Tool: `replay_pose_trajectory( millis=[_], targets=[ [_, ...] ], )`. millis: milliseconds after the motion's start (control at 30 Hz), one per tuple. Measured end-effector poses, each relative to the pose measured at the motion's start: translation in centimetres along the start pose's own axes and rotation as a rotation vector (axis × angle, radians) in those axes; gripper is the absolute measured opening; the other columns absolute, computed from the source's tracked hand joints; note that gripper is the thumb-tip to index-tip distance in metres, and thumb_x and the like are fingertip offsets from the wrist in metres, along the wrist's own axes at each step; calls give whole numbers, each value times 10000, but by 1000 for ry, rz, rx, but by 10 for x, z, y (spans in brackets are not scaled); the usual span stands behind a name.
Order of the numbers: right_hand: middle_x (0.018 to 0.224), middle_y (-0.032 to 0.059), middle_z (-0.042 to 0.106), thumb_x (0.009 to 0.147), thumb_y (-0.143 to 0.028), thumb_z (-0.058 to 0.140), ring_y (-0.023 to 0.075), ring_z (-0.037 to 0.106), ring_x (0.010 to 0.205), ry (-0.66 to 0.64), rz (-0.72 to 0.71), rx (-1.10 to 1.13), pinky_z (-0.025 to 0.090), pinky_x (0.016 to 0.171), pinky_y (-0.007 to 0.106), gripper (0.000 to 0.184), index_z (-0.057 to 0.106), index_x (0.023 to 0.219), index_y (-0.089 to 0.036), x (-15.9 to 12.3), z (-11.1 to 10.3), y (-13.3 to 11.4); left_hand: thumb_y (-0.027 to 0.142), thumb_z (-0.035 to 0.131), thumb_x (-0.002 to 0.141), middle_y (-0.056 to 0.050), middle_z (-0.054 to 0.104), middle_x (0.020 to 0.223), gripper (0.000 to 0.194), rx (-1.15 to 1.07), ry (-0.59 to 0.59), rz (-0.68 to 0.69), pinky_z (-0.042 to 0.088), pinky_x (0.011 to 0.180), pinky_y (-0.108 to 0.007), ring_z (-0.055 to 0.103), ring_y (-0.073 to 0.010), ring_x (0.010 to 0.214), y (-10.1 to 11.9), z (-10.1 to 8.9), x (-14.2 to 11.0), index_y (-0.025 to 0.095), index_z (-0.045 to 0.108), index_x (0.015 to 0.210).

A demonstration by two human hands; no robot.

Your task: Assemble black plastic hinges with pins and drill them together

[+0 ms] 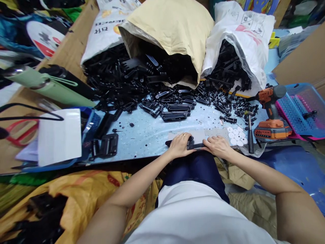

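Note:
At the table's near edge, my left hand (180, 145) is closed around a black plastic bracket (195, 146) with a bar-shaped arm. My right hand (217, 146) pinches the other end of that bar, its fingers bent over it. Parts of the bracket are hidden under both hands. Beneath and behind it lies a flat grey-beige board (193, 135). White round discs (237, 136) are spread just right of my right hand. Beyond my hands, black linkage arms (176, 112) lie in a stacked group.
Open sacks (172, 20) spill black parts across the back. An orange cordless drill (270, 112) and a hammer (250, 134) stand or lie at right, beside a blue basket (304, 108). Screws (236, 105) are scattered nearby. At left are a green bottle (63, 89) and red-handled scissors (20, 130).

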State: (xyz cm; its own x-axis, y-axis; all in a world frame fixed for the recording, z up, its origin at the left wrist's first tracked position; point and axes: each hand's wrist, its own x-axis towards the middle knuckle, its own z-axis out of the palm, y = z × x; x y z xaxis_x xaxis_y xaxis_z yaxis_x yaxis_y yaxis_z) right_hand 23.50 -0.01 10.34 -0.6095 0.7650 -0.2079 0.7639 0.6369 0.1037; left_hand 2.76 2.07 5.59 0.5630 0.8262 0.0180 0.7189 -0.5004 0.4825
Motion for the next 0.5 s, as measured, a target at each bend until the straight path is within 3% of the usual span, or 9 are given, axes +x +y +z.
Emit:
replay_pose_trajectory(
  millis=[100,267,500],
  targets=[
    [769,80,632,945,-408,310,169,560,712,63,-29,-42,227,585,285,362,581,974,-168,1,-7,-3,425,640,699,-71,614,943,395,-27,77,40,464,759,-343,596,-239,904,-4,4,-4,195,503,989],
    [744,72,624,938,-372,360,170,546,697,59,-97,-105,217,584,290,301,586,948,-174,7,-17,4,422,608,727,-54,621,875,314,-34,129,85,473,707,-309,613,-210,834,-6,7,-7,194,520,925],
    [706,56,606,937,-426,321,160,514,646,118,-222,-123,227,603,287,368,594,913,-179,10,-10,22,518,582,734,-61,605,808,374,11,48,57,467,662,-303,605,-214,774,3,6,0,176,523,873]
  ],
)
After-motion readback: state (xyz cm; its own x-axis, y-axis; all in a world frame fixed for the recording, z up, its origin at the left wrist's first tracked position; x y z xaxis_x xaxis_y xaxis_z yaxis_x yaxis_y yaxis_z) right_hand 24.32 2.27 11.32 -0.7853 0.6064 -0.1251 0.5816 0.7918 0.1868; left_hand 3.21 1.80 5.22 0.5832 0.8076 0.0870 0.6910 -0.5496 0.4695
